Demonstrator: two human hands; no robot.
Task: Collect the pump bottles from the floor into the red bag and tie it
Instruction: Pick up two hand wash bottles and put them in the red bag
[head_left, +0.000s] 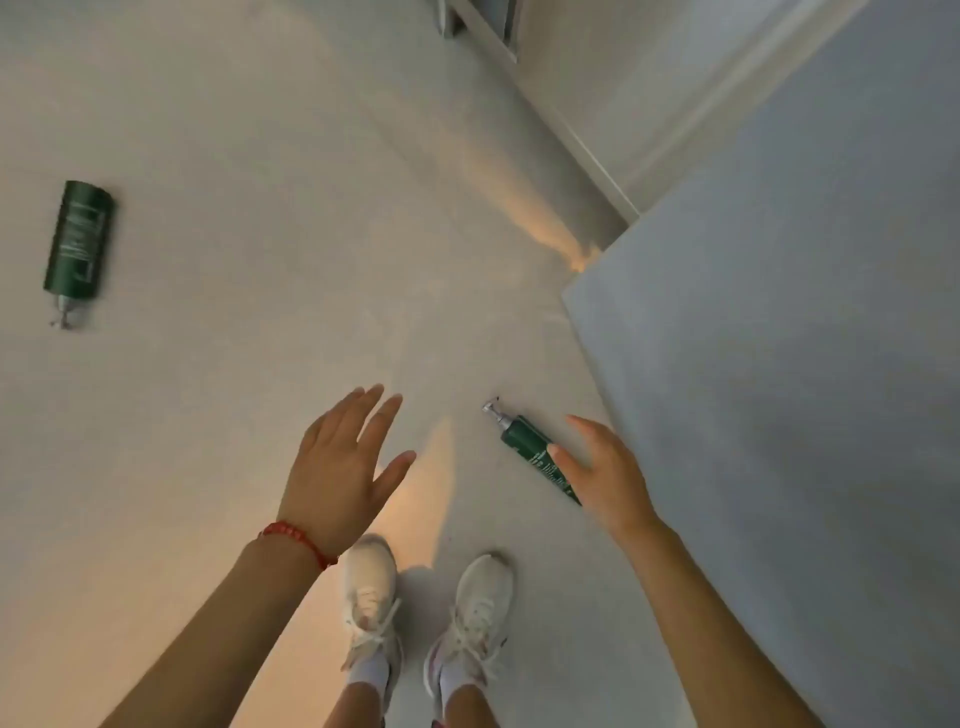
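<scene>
Reaching down, the right hand (605, 475) hangs over the near bottle (530, 452), fingers spread, gripping nothing. Its long axis runs 10-to-4 o'clock, pump at 10. The left hand (343, 467), spread and empty, is farther. A second bottle (79, 240) lies at 10 o'clock. No bag shows.

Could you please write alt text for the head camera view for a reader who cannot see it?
A person's open right hand reaches toward a slim dark green pump bottle lying on the pale floor near their white sneakers. The open left hand hovers empty; a larger dark green pump bottle lies far left.
</scene>
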